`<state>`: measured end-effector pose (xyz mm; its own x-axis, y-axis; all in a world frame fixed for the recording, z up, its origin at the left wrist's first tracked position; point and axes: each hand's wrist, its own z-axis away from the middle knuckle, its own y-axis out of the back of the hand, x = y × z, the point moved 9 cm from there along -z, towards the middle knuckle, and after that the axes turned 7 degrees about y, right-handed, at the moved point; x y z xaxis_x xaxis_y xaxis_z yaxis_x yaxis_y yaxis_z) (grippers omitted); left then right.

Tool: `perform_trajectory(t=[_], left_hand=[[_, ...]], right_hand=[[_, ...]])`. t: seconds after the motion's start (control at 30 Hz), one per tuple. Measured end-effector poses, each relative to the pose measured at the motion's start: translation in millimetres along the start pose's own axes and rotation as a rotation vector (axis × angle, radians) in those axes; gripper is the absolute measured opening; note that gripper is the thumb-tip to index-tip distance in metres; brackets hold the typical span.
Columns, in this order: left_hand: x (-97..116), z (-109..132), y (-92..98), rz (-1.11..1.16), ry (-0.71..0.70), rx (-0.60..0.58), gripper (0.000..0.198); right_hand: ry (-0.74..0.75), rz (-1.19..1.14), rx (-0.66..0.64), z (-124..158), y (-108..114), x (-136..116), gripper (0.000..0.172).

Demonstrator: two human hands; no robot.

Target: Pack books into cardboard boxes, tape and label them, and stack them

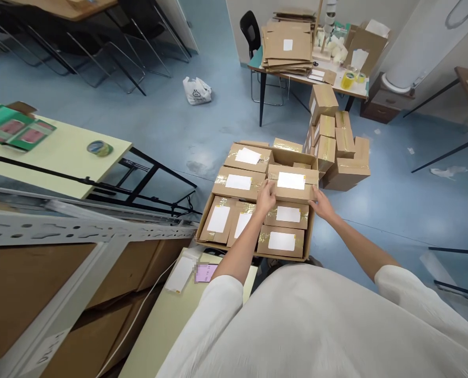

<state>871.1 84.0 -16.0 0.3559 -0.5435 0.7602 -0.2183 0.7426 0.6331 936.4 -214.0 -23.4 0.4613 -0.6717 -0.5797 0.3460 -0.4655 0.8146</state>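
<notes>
Between both hands is a taped cardboard box [274,192] with a white label on its top. My left hand [266,197] grips its left end, and my right hand [321,203] grips the right end. The box is at the right part of a large open carton [309,239]. Several smaller labelled boxes lie packed inside that carton, among them a box [264,241] near its front edge and a box [219,186] left of my left hand. Behind the held box, part of the carton's inside shows a gap. Whether the held box rests on those below cannot be made out.
Stacked boxes [344,176] stand on the floor right of the carton. Farther back, a table [255,62] bears flattened cardboard [287,52] and tape. A pale table [112,152] with a tape roll [99,148] and a metal shelf [119,231] are at left. A white bag [197,92] lies on the floor.
</notes>
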Motion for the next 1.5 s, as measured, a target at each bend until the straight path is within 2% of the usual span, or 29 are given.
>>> perform_trajectory(t=[0.2, 0.37, 0.53, 0.67, 0.73, 0.93, 1.1, 1.2, 1.3, 1.5], left_hand=[[-24, -5, -20.9, -0.162, 0.077, -0.066, 0.069], [-34, -3, -27.6, -0.31, 0.124, -0.108, 0.067], [-26, 6, -40.4, -0.514, 0.111, -0.156, 0.061], [-15, 22, -67.3, -0.572, 0.073, -0.294, 0.062], [-13, 26, -73.8, -0.594, 0.071, -0.318, 0.065], [-24, 19, -75.9, -0.652, 0.134, -0.409, 0.077], [-23, 20, -79.1, -0.629, 0.12, -0.43, 0.08], [-19, 29, -78.3, -0.589, 0.085, -0.404, 0.077], [-18, 42, -72.8, -0.551, 0.058, -0.384, 0.075], [-20, 75, -53.5, -0.524, 0.051, -0.343, 0.072]], right_hand=[[0.007, 0.051, -0.18, -15, -33, 16, 0.083], [0.022, 0.109, -0.19, -17, -45, 10, 0.079], [-0.02, 0.186, -0.251, -18, -54, 0, 0.073], [-0.206, 0.217, -0.392, -14, -63, 16, 0.069], [-0.248, 0.231, -0.422, -12, -65, 20, 0.068], [-0.261, 0.354, -0.403, -13, -67, 18, 0.074], [-0.294, 0.323, -0.343, -15, -61, 23, 0.069], [-0.28, 0.302, -0.289, -11, -54, 23, 0.061], [-0.249, 0.278, -0.293, -1, -54, 15, 0.057], [-0.2, 0.247, -0.258, 20, -55, -15, 0.061]])
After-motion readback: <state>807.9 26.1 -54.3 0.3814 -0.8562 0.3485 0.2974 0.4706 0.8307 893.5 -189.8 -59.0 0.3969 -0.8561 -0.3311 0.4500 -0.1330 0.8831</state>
